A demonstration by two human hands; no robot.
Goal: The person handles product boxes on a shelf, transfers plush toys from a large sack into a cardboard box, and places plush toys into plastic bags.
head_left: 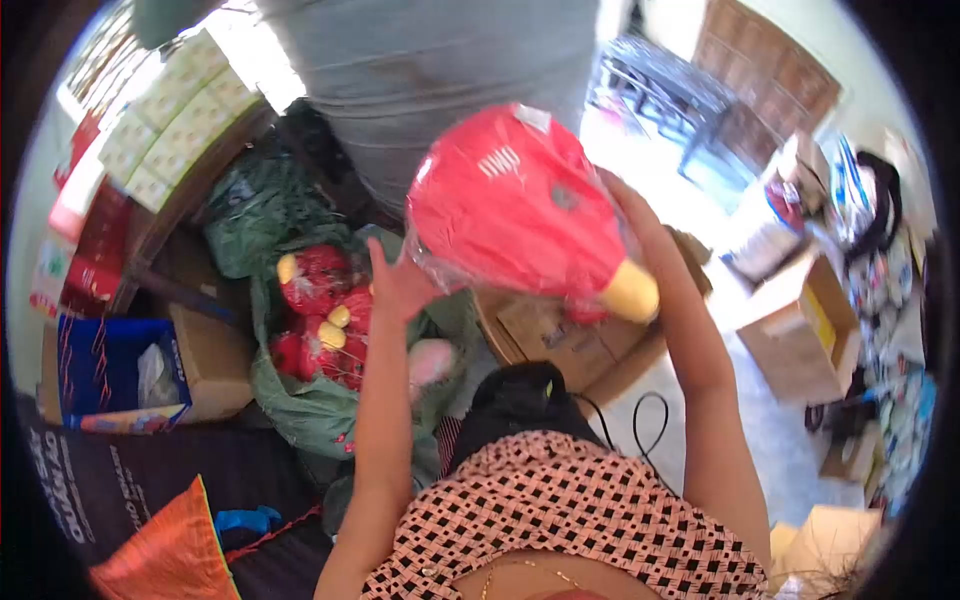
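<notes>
A red soft item (pixel 510 195) in clear plastic wrap, with a yellow end and pale lettering, is held up in front of me. I cannot tell exactly what kind of thing it is. My right hand (pixel 632 215) grips its right edge, its fingertips hidden behind. Against the lower left of the wrap is my left hand (pixel 405 285), thumb raised and apart from it, the other fingers partly covered by the package. Below the left hand, similar red and yellow wrapped items (pixel 335 310) fill a green plastic sack (pixel 300 400).
An open cardboard box (pixel 610 375) stands beneath the package, another box (pixel 795 330) at right. A large grey wrapped bulk (pixel 430 80) rises ahead. At left are stacked pale boxes (pixel 175 125) and a blue-lined box (pixel 125 370). A black cable (pixel 650 425) loops on the floor.
</notes>
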